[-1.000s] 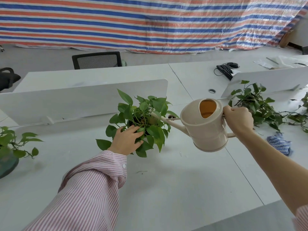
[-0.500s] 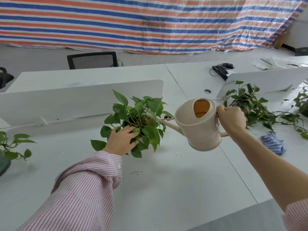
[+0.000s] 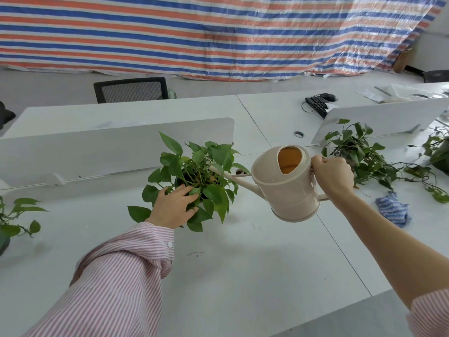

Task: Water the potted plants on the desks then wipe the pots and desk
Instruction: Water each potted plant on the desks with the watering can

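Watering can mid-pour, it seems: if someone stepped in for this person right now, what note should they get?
Right hand: grips the can by its handle, tilted, spout in the middle plant.
Left hand: rests among the leaves at the pot's near side; whether it holds the pot is hidden.
Other plants: one at the left edge, a trailing one on the right, another at the far right edge.
Cloth lies on the desk, right of the can.
Done: cannot tell which plants are already watered.
Left: finish watering, then wipe pots and desk; drops lie under the can.
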Demonstrator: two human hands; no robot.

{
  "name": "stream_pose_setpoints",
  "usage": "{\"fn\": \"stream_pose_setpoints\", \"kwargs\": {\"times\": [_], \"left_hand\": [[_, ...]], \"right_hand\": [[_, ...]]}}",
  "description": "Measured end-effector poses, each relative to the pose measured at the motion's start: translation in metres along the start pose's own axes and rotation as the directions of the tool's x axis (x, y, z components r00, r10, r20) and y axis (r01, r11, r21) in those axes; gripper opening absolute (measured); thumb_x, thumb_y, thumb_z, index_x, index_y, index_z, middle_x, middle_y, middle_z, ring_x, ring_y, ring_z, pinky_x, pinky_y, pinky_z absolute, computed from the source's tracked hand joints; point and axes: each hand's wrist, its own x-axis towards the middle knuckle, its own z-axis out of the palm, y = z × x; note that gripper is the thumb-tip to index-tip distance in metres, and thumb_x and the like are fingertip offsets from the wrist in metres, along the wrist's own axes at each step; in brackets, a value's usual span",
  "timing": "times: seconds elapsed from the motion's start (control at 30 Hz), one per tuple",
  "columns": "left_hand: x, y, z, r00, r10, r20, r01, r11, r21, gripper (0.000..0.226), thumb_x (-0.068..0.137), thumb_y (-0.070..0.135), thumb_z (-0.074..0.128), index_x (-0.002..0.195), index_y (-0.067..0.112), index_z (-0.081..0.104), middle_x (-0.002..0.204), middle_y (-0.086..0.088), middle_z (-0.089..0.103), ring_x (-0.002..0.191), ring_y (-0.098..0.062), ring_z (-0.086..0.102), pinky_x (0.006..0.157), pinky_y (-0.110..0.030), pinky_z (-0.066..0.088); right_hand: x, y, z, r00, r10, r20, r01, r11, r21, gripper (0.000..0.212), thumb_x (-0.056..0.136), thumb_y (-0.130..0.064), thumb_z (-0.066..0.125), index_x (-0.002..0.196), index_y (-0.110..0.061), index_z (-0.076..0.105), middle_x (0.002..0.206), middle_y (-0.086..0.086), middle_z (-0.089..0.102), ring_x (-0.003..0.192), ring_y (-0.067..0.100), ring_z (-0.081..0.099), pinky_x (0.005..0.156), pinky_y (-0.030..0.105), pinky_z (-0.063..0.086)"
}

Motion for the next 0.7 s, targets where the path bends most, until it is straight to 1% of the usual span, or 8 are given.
{"fn": "stream_pose_setpoints", "kwargs": {"times": [0.33, 0.57, 0.7], "left_hand": [[0.0019, 0.0012, -0.0016, 1.0, -0.013, -0.002, 0.013, 1.0, -0.004, 0.048, 0.094, 0.044, 0.042, 0.14, 0.03, 0.038, 0.151, 0.004, 0.03, 0.142, -0.015, 0.021, 0.114, -0.048, 0.013], [0.0016, 0.001, -0.0033, 1.0, -0.006, -0.006, 0.006, 1.0, 0.004, 0.047, 0.094, 0.044, 0.043, 0.139, 0.031, 0.039, 0.151, 0.004, 0.031, 0.141, -0.015, 0.022, 0.114, -0.048, 0.014], [0.0003, 0.0009, -0.0022, 1.0, -0.005, 0.004, 0.005, 1.0, -0.01, 0.047, 0.094, 0.043, 0.043, 0.14, 0.031, 0.038, 0.151, 0.004, 0.031, 0.142, -0.015, 0.021, 0.114, -0.049, 0.013]], "right_hand": [[0.0, 0.0055, -0.0046, 1.0, 0.009, 0.012, -0.01, 0.998, 0.06, 0.047, 0.086, -0.018, 0.044, 0.042, -0.012, 0.03, 0.045, 0.003, 0.028, 0.044, 0.018, 0.026, 0.049, 0.028, 0.023], [-0.0027, 0.0013, -0.0058, 1.0, -0.019, -0.006, 0.019, 0.999, 0.029, 0.047, 0.086, -0.02, 0.045, 0.041, -0.011, 0.034, 0.043, 0.002, 0.031, 0.044, 0.019, 0.03, 0.049, 0.027, 0.026], [-0.0034, -0.0034, -0.0061, 1.0, -0.017, -0.018, 0.017, 1.0, 0.003, 0.047, 0.086, -0.02, 0.044, 0.042, -0.012, 0.031, 0.044, 0.002, 0.029, 0.043, 0.019, 0.028, 0.047, 0.026, 0.023]]}}
